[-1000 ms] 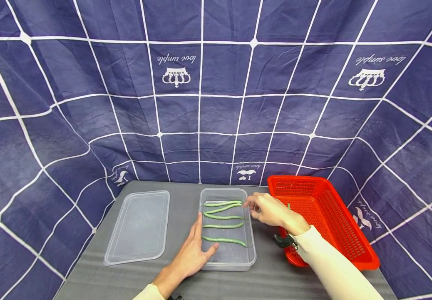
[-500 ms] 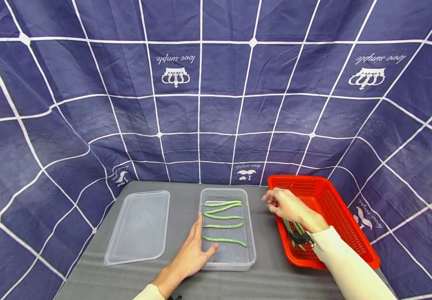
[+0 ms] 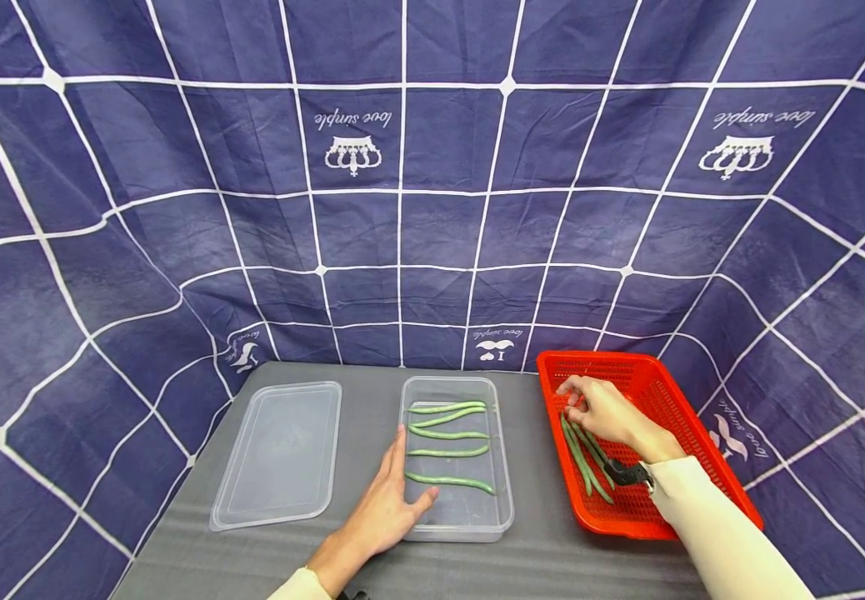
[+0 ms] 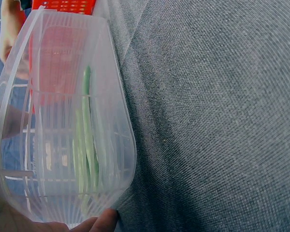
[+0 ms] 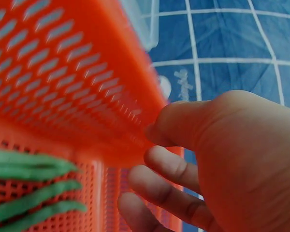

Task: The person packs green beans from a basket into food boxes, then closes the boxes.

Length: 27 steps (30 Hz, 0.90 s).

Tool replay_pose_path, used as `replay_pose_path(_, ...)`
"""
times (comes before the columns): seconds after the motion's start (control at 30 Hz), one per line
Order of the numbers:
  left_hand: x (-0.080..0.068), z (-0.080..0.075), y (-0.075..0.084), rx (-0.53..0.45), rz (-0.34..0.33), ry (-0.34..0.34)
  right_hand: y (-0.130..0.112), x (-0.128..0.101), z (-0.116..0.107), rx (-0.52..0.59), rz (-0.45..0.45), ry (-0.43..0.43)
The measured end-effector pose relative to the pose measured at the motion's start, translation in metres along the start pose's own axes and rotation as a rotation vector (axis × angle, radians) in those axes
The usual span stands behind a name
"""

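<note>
Several green beans [image 3: 447, 452] lie crosswise in a clear plastic container [image 3: 462, 515] at the table's middle. My left hand [image 3: 383, 504] rests against its left side, fingers extended along the wall and thumb over the near part of the rim. In the left wrist view, fingertips [image 4: 106, 220] touch the container low down. My right hand [image 3: 603, 410] hovers over a red perforated basket [image 3: 702, 467], fingers loosely bent and holding nothing. Below it, more green beans [image 3: 581, 467] lie on the basket floor. The right wrist view shows these beans [image 5: 34, 164] apart from my fingertips.
A translucent lid [image 3: 278, 454] lies flat on the grey table covering [image 3: 357, 400] left of the container. Blue gridded cloth [image 3: 432, 233] hangs behind and at both sides. The basket's raised wall [image 5: 125, 72] stands close to my right hand.
My right hand has moved right, from beside the container's far right edge to over the basket, uncovering the beans there. The left hand and container have stayed put.
</note>
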<state>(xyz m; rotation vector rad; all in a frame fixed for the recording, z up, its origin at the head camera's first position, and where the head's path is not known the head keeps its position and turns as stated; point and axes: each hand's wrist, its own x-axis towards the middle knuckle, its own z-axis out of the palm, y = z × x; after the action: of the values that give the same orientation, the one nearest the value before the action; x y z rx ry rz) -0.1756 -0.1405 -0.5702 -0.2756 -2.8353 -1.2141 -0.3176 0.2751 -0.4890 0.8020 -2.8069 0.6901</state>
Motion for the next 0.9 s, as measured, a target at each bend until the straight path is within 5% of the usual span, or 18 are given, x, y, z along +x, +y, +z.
replay_pose_path(0.33, 0.0, -0.001, 0.0, -0.017, -0.003, -0.006, 0.032, -0.018, 0.001, 0.015, 0.085, -0.115)
replay_pose_path(0.57, 0.0, 0.0, 0.0, -0.014, 0.001, -0.002, 0.073, -0.028, 0.009, 0.101, -0.029, -0.145)
replay_pose_path(0.73, 0.0, 0.0, -0.001, -0.01, 0.001, 0.0, 0.073, -0.033, 0.011, 0.104, 0.065, -0.194)
replay_pose_path(0.9, 0.001, 0.001, -0.001, -0.011, 0.007, -0.002, 0.111, -0.038, 0.031, 0.113, 0.027, -0.184)
